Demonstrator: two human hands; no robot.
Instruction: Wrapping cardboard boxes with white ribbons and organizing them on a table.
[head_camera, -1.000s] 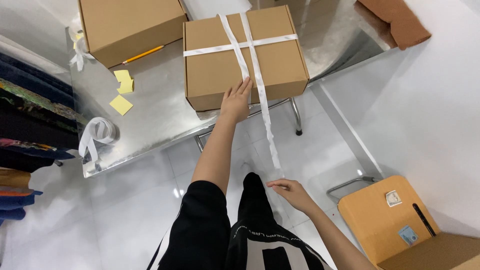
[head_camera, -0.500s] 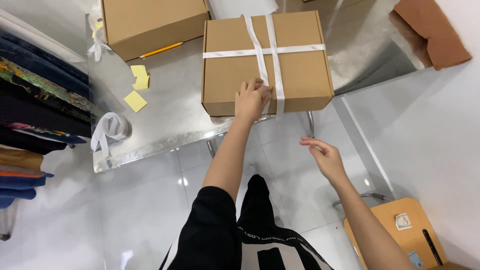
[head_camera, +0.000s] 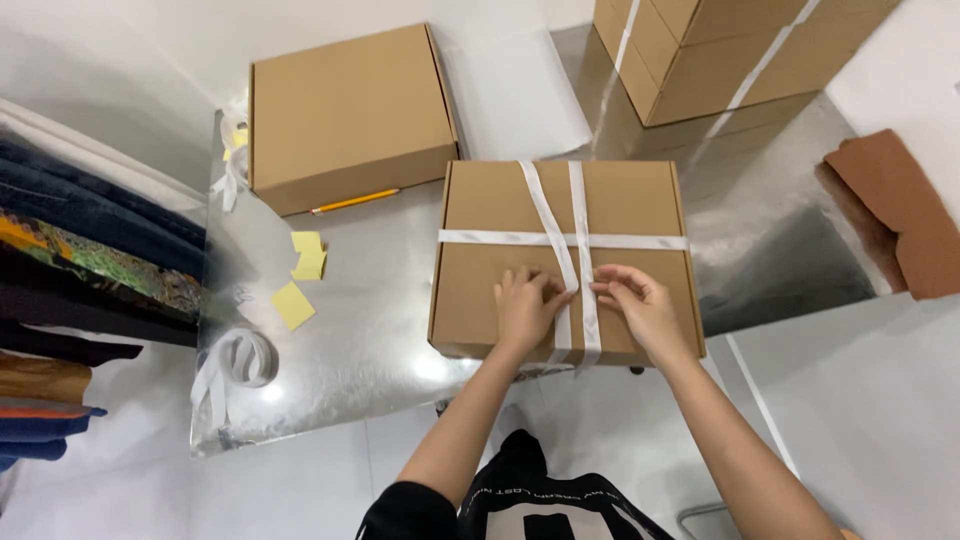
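White ribbon (head_camera: 563, 240) crosses the lid of the flat cardboard box (head_camera: 565, 260) at the middle of the frame, near the front edge of the shiny metal worktop (head_camera: 380, 320). Both hands sit close together on the lid's near half: the left hand (head_camera: 525, 305) pinches one lengthwise strand, the right hand (head_camera: 632, 305) pinches the other. It looks like the tying stage, with the strands being drawn snug; a knot would call for keeping tension on both. The box is plain brown, shut, its corners square, the ribbon flat.
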